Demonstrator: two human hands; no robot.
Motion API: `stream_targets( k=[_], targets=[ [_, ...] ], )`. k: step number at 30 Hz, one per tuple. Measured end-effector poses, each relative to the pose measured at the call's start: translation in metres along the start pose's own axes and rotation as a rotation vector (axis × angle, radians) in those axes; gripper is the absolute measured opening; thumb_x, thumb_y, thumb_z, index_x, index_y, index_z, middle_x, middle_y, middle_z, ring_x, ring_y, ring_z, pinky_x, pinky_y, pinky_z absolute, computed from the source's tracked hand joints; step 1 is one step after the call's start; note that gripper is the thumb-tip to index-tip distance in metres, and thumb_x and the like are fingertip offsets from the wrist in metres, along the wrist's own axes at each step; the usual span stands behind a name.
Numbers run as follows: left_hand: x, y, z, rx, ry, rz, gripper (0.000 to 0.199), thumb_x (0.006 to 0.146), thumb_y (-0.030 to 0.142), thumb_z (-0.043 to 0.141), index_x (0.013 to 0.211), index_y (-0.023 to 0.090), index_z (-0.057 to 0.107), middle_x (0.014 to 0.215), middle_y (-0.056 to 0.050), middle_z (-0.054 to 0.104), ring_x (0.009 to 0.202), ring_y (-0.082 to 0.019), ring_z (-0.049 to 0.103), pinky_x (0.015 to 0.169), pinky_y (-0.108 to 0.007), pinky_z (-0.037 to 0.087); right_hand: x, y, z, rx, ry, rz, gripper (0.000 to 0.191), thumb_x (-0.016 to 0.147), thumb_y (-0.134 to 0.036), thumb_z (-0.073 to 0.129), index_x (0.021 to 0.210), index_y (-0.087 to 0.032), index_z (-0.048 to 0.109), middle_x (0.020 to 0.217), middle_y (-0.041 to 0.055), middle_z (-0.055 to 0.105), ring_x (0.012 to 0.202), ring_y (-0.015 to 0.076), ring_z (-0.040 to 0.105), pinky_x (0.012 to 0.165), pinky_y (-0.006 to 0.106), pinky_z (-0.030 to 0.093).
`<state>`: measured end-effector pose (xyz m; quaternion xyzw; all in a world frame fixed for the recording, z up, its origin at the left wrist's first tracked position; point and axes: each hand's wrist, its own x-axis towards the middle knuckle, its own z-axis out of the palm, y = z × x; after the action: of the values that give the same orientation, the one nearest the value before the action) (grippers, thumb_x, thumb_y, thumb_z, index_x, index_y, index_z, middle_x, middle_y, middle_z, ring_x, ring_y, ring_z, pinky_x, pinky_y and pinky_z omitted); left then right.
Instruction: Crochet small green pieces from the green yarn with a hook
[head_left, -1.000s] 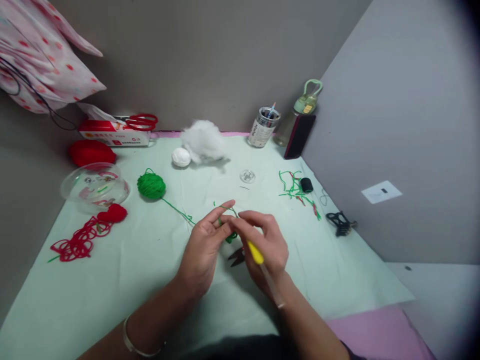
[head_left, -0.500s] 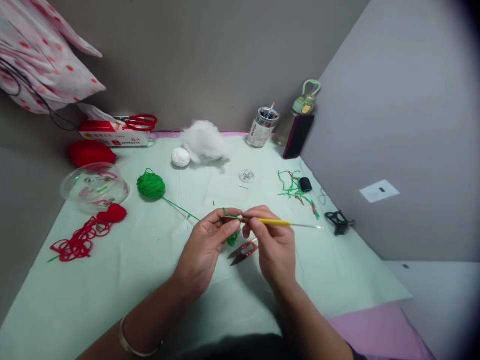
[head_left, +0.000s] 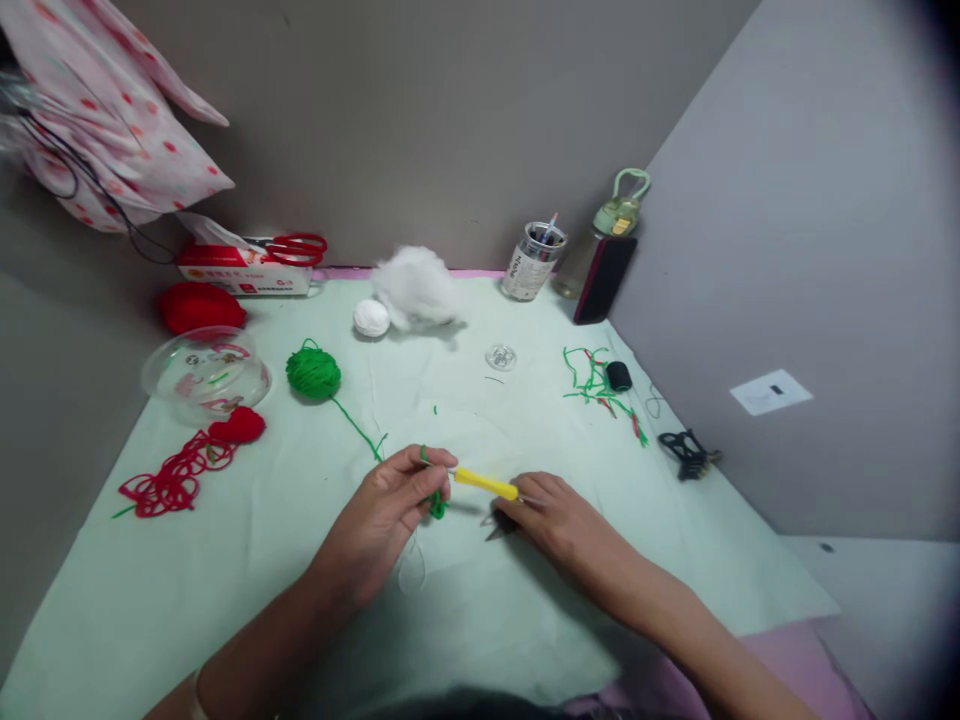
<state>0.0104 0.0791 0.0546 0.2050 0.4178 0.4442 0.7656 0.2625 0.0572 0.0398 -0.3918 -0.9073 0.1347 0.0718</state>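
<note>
My left hand (head_left: pixel 394 510) is closed, pinching a small green crochet piece (head_left: pixel 437 506) together with a crochet hook (head_left: pixel 486 485). The hook's yellow handle points right, its far end passing above my right hand (head_left: pixel 544 510). Green yarn (head_left: pixel 356 425) loops over my left fingers and runs back to a green yarn ball (head_left: pixel 313 373). A thin pale thread (head_left: pixel 412 572) hangs below the left hand. My right hand rests low on the table, fingers curled over the handle of the thread snips (head_left: pixel 498 524); only the dark blades show.
Red yarn (head_left: pixel 169 480), a clear plastic tub (head_left: pixel 202 385) and a tissue box (head_left: pixel 247 275) with red scissors (head_left: pixel 300 249) stand left. White stuffing (head_left: pixel 418 288) lies at the back. Yarn scraps (head_left: pixel 592 385), black thread (head_left: pixel 619 376) and a hair clip (head_left: pixel 686 455) are right.
My right hand has let go of the crochet hook and moved down onto the thread snips. The left hand now holds the hook with the green piece, lower and further left. The view has shifted slightly.
</note>
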Motion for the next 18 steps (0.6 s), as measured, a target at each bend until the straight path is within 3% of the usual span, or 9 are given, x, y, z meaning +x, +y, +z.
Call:
stream_targets(
  k=[4,8,13,14,16,18],
  targets=[
    [-0.005,-0.008,-0.001,0.055,-0.059,-0.067,0.03,0.066,0.038,0.098,0.079,0.017,0.081,0.068,-0.001,0.065,0.071,-0.014,0.054,0.068,-0.027,0.039,-0.006,0.017,0.022,-0.096,0.119,-0.022,0.023,0.106,-0.016,0.049,0.115,-0.017,0.07,0.098,0.0108,0.071,0.087,0.0239,0.064,0.075,0.037,0.059],
    [-0.008,-0.003,0.001,0.007,-0.008,-0.05,0.03,0.064,0.037,0.099,0.078,0.019,0.079,0.072,0.0,0.066,0.071,-0.013,0.056,0.069,-0.027,0.04,-0.013,0.034,0.028,-0.021,0.241,0.056,0.031,0.106,-0.014,0.045,0.123,-0.022,0.071,0.094,0.0092,0.073,0.083,0.0218,0.067,0.069,0.033,0.058],
    [-0.012,0.0,0.001,0.045,-0.079,-0.096,0.048,0.067,0.033,0.098,0.112,0.025,0.083,0.074,0.001,0.067,0.07,-0.012,0.058,0.071,-0.027,0.041,-0.007,0.03,0.003,0.302,0.379,0.213,0.027,0.108,-0.022,0.047,0.116,-0.024,0.072,0.084,0.0033,0.072,0.065,0.0146,0.069,0.061,0.026,0.056],
    [-0.012,-0.001,0.001,0.069,-0.099,-0.104,0.052,0.068,0.032,0.097,0.118,0.026,0.082,0.074,0.002,0.067,0.07,-0.012,0.058,0.07,-0.027,0.04,-0.003,0.025,-0.004,0.368,0.357,0.238,0.026,0.109,-0.025,0.047,0.114,-0.024,0.072,0.083,0.0028,0.072,0.065,0.0142,0.069,0.062,0.026,0.056],
    [-0.011,-0.005,0.0,0.1,-0.128,-0.101,0.054,0.071,0.032,0.095,0.123,0.027,0.081,0.075,0.002,0.067,0.07,-0.011,0.057,0.069,-0.027,0.038,0.007,0.014,-0.014,0.447,0.34,0.204,0.024,0.108,-0.034,0.052,0.116,-0.023,0.072,0.086,0.0038,0.074,0.071,0.0152,0.071,0.064,0.026,0.057],
    [-0.011,-0.008,-0.002,0.107,-0.146,-0.087,0.053,0.074,0.03,0.093,0.125,0.028,0.08,0.075,0.002,0.066,0.069,-0.011,0.056,0.069,-0.027,0.037,0.017,0.003,-0.019,0.425,0.34,0.125,0.025,0.104,-0.04,0.062,0.12,-0.023,0.071,0.084,0.0028,0.073,0.065,0.0138,0.066,0.059,0.025,0.053]
  ],
)
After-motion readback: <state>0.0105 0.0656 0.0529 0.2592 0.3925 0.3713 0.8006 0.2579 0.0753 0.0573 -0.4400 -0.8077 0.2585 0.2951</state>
